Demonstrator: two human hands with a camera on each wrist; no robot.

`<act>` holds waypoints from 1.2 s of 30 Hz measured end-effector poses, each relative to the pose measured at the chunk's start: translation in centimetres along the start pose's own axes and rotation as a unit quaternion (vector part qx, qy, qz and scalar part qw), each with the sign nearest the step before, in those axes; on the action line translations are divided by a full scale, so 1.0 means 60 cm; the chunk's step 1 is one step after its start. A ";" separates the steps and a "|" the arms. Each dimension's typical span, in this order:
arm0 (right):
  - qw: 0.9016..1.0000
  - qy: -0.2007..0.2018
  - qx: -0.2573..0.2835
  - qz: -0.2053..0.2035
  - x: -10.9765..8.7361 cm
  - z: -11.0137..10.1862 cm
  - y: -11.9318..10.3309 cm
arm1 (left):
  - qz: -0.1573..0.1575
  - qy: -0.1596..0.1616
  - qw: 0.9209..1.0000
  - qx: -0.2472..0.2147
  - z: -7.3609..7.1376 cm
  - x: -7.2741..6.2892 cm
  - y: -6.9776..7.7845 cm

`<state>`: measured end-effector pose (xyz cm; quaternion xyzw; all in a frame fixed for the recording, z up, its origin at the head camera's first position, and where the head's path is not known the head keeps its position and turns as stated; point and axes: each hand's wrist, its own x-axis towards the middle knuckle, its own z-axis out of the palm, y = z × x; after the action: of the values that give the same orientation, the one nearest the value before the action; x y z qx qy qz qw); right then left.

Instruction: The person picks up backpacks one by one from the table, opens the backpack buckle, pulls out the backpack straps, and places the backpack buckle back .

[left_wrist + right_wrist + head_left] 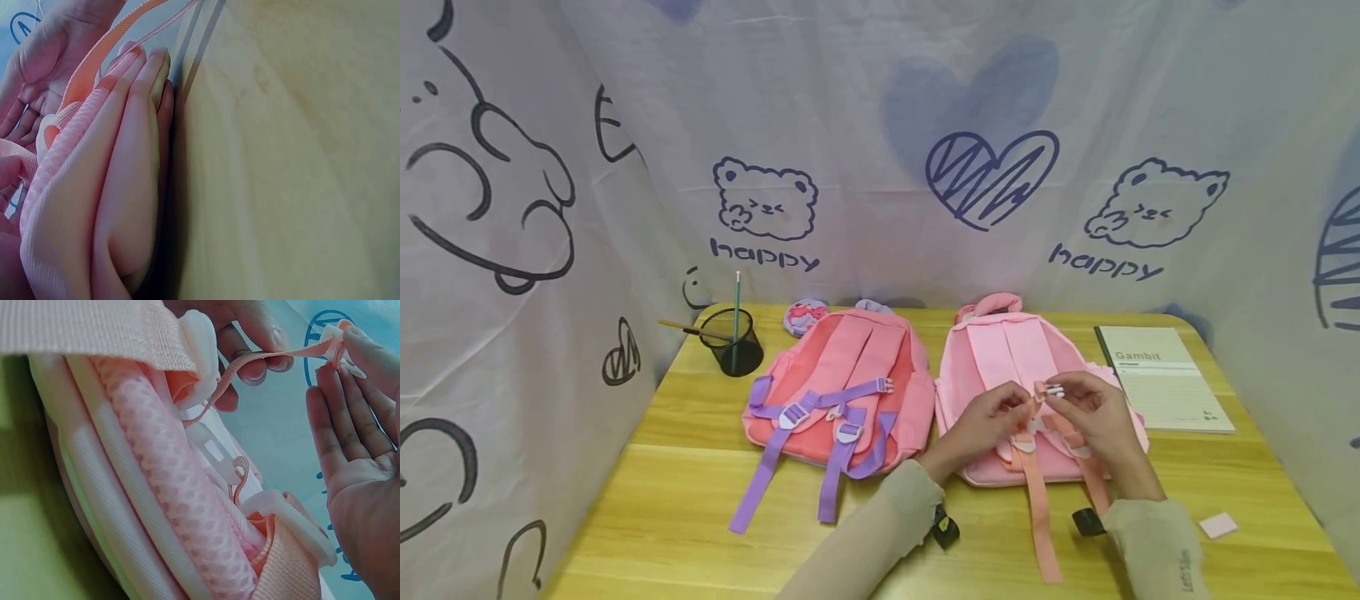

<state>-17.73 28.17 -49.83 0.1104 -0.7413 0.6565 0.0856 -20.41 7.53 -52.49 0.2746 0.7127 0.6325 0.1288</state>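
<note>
A pink backpack (988,375) with peach-orange straps lies back side up. In the head view my left hand (988,421) pinches a strap (1037,402) above it; in the right wrist view this strap (253,357) runs past the left fingertips. My right hand (1097,412) holds the white pronged buckle end (1055,390) on the strap between thumb and fingers. The right wrist view has the right palm (365,487) from below, with the buckle (337,340) at its fingertips. Another white buckle piece (212,450) lies against the bag. The left wrist view shows the bag's side (94,187) and the right palm (50,69).
Left of the pink bag lies a second pink backpack (820,358) with purple straps (767,475). A black mesh pen cup (741,354) stands at the back left. A notebook (1165,379) lies on the right, and a small pale card (1217,525) near the front right.
</note>
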 end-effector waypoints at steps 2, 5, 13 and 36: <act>1.000 -0.002 0.016 -0.002 0.000 -0.001 0.005 | 0.003 -0.001 1.000 0.001 0.000 0.000 0.000; 0.999 -0.001 0.035 -0.001 -0.001 -0.002 0.012 | 0.008 0.001 1.000 0.008 0.000 0.000 -0.001; 0.998 -0.048 0.031 -0.011 -0.002 -0.012 0.020 | 0.006 0.004 1.000 0.024 0.002 0.000 -0.001; 0.991 -0.065 -0.116 -0.024 0.005 -0.017 0.003 | -0.011 0.010 1.000 0.023 0.002 -0.002 0.001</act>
<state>-18.11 29.16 -49.78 0.1600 -0.8134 0.5554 0.0653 -20.22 7.55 -52.50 0.2632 0.7312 0.6172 0.1229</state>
